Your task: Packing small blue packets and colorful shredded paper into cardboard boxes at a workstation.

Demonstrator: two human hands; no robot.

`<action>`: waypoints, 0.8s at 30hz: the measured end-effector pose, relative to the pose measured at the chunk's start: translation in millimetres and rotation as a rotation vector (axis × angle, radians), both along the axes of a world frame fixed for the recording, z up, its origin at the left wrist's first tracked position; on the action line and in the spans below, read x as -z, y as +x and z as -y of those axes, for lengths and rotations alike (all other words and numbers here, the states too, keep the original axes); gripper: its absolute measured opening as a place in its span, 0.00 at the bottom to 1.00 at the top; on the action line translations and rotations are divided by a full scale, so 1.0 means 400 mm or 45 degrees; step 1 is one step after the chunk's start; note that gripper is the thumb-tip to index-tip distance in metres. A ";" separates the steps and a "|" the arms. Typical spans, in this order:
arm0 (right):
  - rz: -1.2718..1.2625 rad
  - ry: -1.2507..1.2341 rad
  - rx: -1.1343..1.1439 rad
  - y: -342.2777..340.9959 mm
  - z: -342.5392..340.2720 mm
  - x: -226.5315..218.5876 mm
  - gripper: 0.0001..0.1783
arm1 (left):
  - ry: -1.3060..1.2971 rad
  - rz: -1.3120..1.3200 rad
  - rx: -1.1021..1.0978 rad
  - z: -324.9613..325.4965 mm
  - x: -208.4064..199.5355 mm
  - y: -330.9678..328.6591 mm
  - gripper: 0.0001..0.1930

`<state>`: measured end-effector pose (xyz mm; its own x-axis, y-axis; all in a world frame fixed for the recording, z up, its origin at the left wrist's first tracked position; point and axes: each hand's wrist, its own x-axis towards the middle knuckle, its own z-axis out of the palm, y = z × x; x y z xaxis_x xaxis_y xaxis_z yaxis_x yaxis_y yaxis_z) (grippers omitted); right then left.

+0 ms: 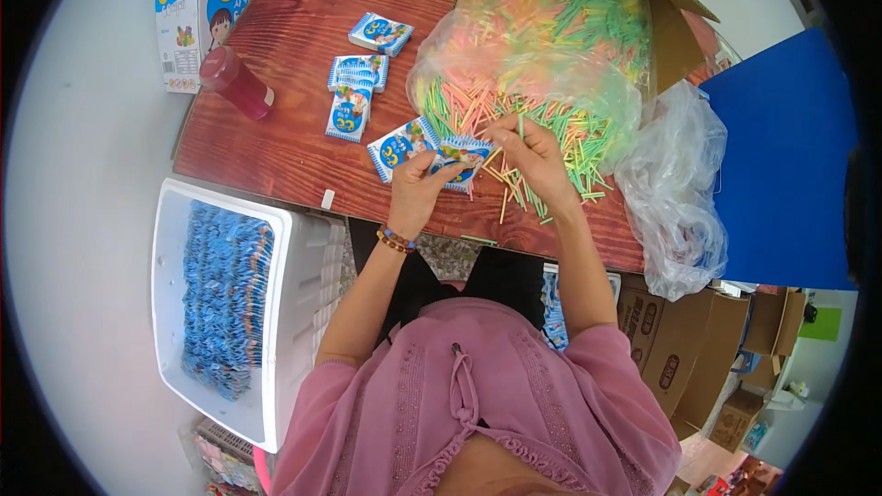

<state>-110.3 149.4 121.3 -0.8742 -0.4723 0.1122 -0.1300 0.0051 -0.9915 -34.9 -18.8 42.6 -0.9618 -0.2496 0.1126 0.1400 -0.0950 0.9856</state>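
My left hand (418,191) grips a small blue-and-white packet (464,154) between thumb and fingers, near the table's front edge. My right hand (533,163) is closed at the packet's upper right edge. A thin green stick (521,125) shows between its fingers. Another blue-and-white packet (401,145) lies flat against my left fingertips. Just beyond and beside my right hand spreads a heap of thin pink, yellow and green sticks (469,103), spilling from a clear plastic bag (542,64). Whatever is inside the held packet is hidden.
Several more packets (349,110) lie on the red-brown wooden table (276,152). A pink bottle (237,83) and a printed carton (179,28) stand left. A white tub (276,312) of blue packets is below left; crumpled plastic (675,193) hangs at right beside a blue panel (781,165).
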 end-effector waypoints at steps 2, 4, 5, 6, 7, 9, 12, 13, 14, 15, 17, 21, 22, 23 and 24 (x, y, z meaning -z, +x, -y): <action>-0.122 0.049 -0.111 0.005 -0.002 -0.009 0.10 | -0.046 -0.043 -0.042 -0.006 -0.012 0.010 0.03; -0.432 0.323 -0.115 0.003 -0.001 -0.015 0.11 | -0.069 -0.061 -0.074 -0.010 -0.017 0.015 0.04; -0.433 0.323 -0.112 0.001 -0.006 -0.028 0.11 | -0.089 -0.078 -0.110 -0.011 -0.018 0.015 0.06; -0.429 0.473 -0.171 0.001 -0.012 -0.056 0.11 | -0.089 -0.078 -0.113 -0.012 -0.019 0.016 0.06; -0.423 0.623 -0.231 0.000 -0.017 -0.076 0.11 | -0.137 -0.131 -0.146 -0.013 -0.020 0.016 0.06; -0.469 0.768 -0.276 -0.015 -0.019 -0.090 0.12 | -0.184 -0.185 -0.178 -0.014 -0.024 0.018 0.07; -0.682 0.910 -0.271 -0.019 -0.017 -0.079 0.12 | -0.206 -0.129 -0.153 -0.016 -0.037 0.023 0.08; -0.850 0.902 -0.226 -0.018 -0.013 -0.075 0.11 | -0.212 -0.133 -0.136 -0.018 -0.042 0.024 0.08; -0.851 0.903 -0.225 -0.017 -0.010 -0.078 0.11 | -0.218 -0.137 -0.120 -0.019 -0.045 0.024 0.08; -0.850 1.017 -0.231 -0.013 -0.003 -0.090 0.12 | -0.217 -0.138 -0.123 -0.016 -0.042 0.024 0.08; -0.852 1.130 -0.241 -0.011 0.012 -0.113 0.13 | -0.221 -0.083 -0.084 -0.008 -0.031 0.026 0.08; -0.708 1.157 -0.418 -0.027 0.029 -0.113 0.13 | -0.255 -0.057 -0.125 -0.010 -0.023 0.028 0.08; -0.753 1.218 -0.390 -0.031 0.030 -0.106 0.12 | -0.207 -0.077 -0.117 -0.014 -0.022 0.027 0.08; -0.755 1.220 -0.393 -0.032 0.030 -0.104 0.12 | -0.158 -0.096 -0.109 -0.016 -0.021 0.026 0.08; -0.773 1.203 -0.425 -0.030 0.029 -0.104 0.12 | -0.155 -0.095 -0.115 -0.013 -0.017 0.029 0.08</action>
